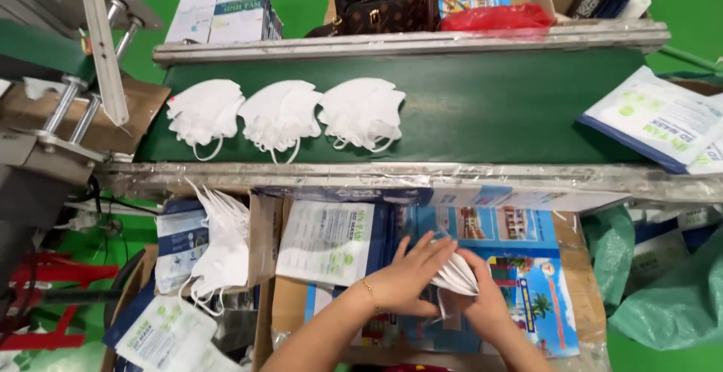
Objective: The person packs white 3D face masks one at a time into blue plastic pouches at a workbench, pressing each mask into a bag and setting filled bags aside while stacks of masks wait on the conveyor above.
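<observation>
Green conveyor belt (pixel 482 108) runs left-right across the top half, metal rails front and back. Three stacks of white folded face masks (pixel 280 116) sit side by side on its left part, just apart from each other, ear loops hanging toward the near rail. Flat printed pouches (pixel 663 120) lie at the belt's right end, partly over the edge.

Below the near rail: open cardboard box (pixel 527 266) with blue printed flaps, serving as the work surface. Left of it, a white-and-green mask pouch (pixel 331 240) lies flat, and further left a loose fan of white masks (pixel 222 251) stands on edge in another carton.

Both hands meet over the box, well short of the belt. Small stack of folded white masks (pixel 457 274) sits between them, long axis running roughly from upper left to lower right, fold edge pointing right.

Left hand (pixel 410 274): fingers mostly extended, laid flat over the stack's top and left side, pressing rather than gripping. Thin bracelet on the wrist.

Right hand (pixel 489 304): under and right of the stack, fingers curled around its lower edge, closed on it and carrying the weight.

Key relation: the stack is in contact with both hands, right hand below, left hand on top. The pouch lies just left of the left hand, so the left hand is the nearer one to it; the belt stacks are up and to the left, well apart from either hand.
</observation>
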